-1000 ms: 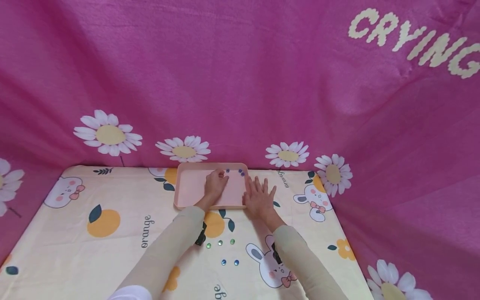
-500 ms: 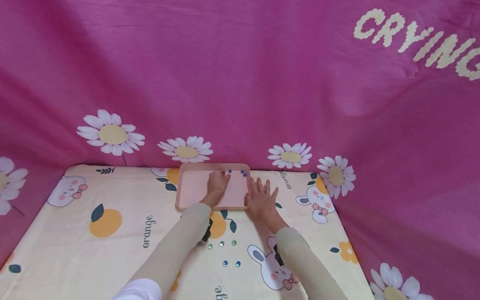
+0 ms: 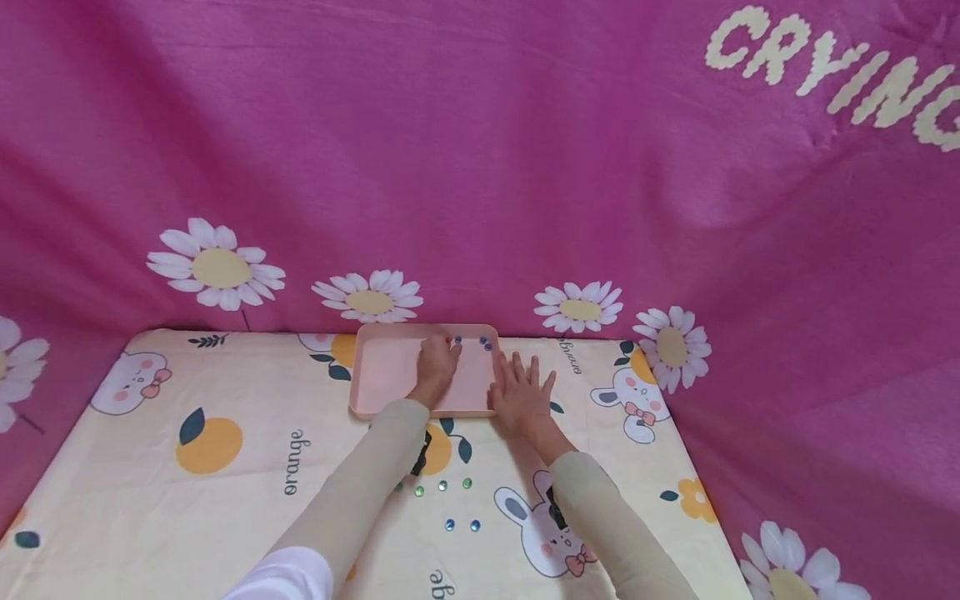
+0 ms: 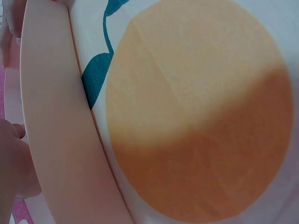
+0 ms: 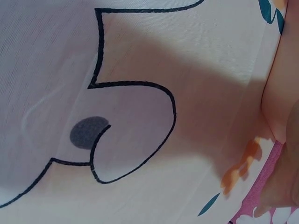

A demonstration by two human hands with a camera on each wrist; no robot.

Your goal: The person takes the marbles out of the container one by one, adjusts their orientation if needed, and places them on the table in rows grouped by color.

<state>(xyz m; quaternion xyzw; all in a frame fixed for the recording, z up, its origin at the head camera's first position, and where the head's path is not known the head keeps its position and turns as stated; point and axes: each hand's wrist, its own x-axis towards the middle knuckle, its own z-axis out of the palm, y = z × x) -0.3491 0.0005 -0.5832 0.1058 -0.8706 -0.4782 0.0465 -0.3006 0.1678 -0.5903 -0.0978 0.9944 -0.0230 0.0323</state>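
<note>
My left hand (image 3: 437,360) is over the pink tray (image 3: 390,412), its fingers curled and thumb and fingertips closing on a small blue glass bead (image 3: 458,340) near the far wall. Two more blue beads (image 3: 486,343) lie close together in the tray's far right corner. My right hand (image 3: 519,403) rests at the tray's right side, fingers spread and thumb by the rim. In the left wrist view, the tray's near wall (image 4: 56,121) hides part of the left hand (image 4: 18,163). The right wrist view catches the right hand (image 5: 285,172) at its edge, holding nothing.
Nearer me on the printed tablecloth (image 3: 255,533) lie several green beads (image 3: 442,485), one partly behind the left sleeve, and two blue beads (image 3: 462,525) in front of them. A pink curtain (image 3: 480,167) with daisies hangs right behind the tray.
The left hand's thumb and fingertips have moved slightly closer around the nearest blue bead, and the left forearm has shifted a little right. The right hand and tray stay put.
</note>
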